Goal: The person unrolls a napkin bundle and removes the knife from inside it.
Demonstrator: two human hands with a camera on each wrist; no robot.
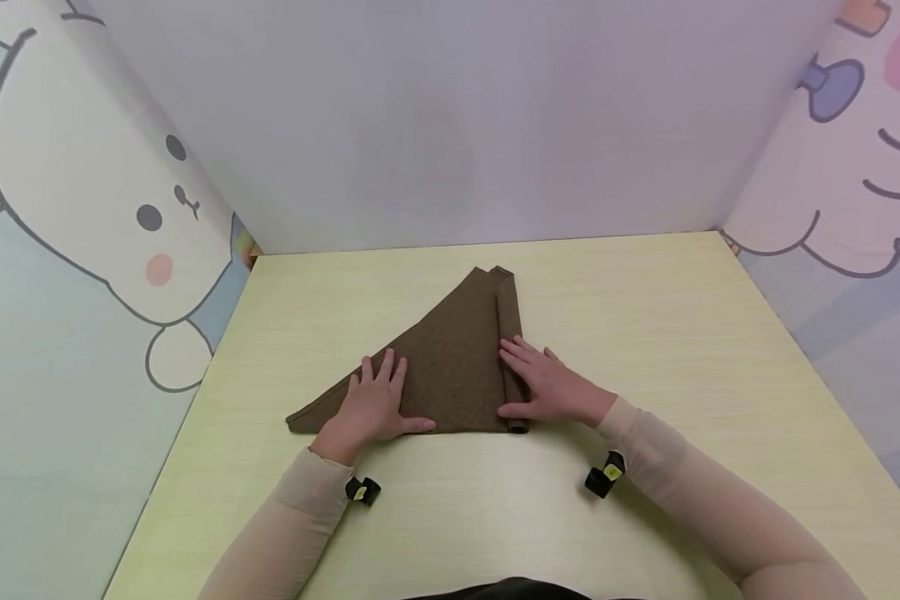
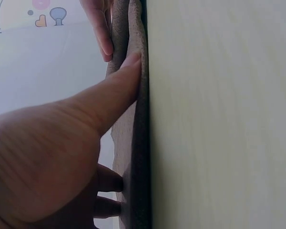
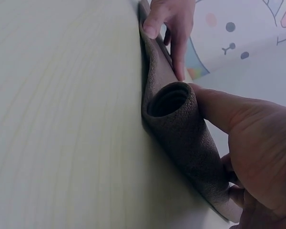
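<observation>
A brown cloth (image 1: 450,367), folded to a triangle, lies on the table with its right side wound into a narrow roll (image 1: 507,312). My left hand (image 1: 375,408) rests spread on the cloth's left part, thumb along the near edge. On the roll lies my right hand (image 1: 555,387), its fingers reaching over it toward the flat cloth. Seen from the right wrist, the roll's round end (image 3: 169,100) shows several layers, and the right thumb (image 3: 212,102) touches its top. In the left wrist view, the left thumb (image 2: 117,88) presses the cloth's edge.
The pale wooden table (image 1: 645,333) reaches a plain wall (image 1: 457,125) at the back. Side panels with cartoon animals, such as the left panel (image 1: 67,333), flank it. A small black wrist camera (image 1: 606,475) sits at the right cuff, another camera (image 1: 363,491) at the left.
</observation>
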